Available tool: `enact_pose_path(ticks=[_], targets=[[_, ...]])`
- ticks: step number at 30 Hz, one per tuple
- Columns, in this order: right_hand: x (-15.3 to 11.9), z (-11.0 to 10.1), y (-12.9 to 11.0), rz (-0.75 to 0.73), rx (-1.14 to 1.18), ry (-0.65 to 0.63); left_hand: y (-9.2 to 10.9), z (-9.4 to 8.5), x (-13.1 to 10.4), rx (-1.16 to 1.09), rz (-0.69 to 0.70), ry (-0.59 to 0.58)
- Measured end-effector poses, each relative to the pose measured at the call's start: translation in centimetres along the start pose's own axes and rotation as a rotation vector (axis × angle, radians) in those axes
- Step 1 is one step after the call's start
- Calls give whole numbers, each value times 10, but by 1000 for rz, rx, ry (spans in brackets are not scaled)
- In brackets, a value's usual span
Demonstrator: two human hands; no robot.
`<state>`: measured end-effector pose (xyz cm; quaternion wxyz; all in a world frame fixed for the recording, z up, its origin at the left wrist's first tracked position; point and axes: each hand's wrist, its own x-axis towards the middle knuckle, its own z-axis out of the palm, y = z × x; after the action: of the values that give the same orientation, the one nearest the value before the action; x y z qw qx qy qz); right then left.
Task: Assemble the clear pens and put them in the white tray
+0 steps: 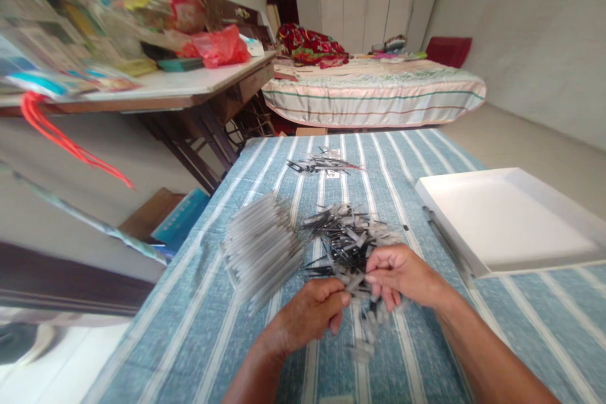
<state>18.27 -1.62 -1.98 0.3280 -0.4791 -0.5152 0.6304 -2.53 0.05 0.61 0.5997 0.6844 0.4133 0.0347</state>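
Close together over the near side of a loose pile of small black and translucent grey pieces (348,233), my two hands have their fingertips pinched. Between them is a small translucent grey piece (355,281), too blurred to name its kind. My left hand (312,310) is closed on its left end. My right hand (400,274) is closed at the other end and partly covers the pile. Left of the pile, a stack of long translucent grey sticks or tubes (262,249) lies side by side. More small pieces (362,350) are scattered below my hands.
A blue striped cloth (184,341) covers the table. At the right stands a shallow white box lid or tray (511,221), with dark thin rods (447,243) beside it. A smaller bundle of thin pieces (324,163) lies farther back. A cluttered side table (189,85) stands left, a bed (374,98) behind.
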Motion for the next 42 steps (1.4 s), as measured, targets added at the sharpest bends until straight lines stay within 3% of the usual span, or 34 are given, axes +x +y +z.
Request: enact_pose_path(ticks=[15, 20, 23, 26, 30, 33, 38, 40, 42], targets=[[-1, -1, -2, -1, -20, -67, 7, -1, -2, 87, 58, 20], [-6, -12, -6, -32, 104, 15, 6, -11, -9, 155, 109, 59], [-10, -24, -9, -90, 210, 154, 4, -27, -18, 334, 94, 198], [-9, -32, -10, -110, 255, 267, 0, -46, -27, 588, 4, 424], [-4, -32, -8, -78, 185, 313, -9, -68, -32, 804, -127, 747], [0, -27, -5, -44, 58, 291, -19, -80, -29, 903, -164, 925], [-1, -33, -6, -48, -105, 293, -36, -90, -19, 963, -43, 1036], [-4, -43, -7, -56, -192, 399, -39, -89, -16, 976, -13, 1063], [-8, -56, -9, -23, -390, 584, -38, -84, -15, 974, -9, 1118]])
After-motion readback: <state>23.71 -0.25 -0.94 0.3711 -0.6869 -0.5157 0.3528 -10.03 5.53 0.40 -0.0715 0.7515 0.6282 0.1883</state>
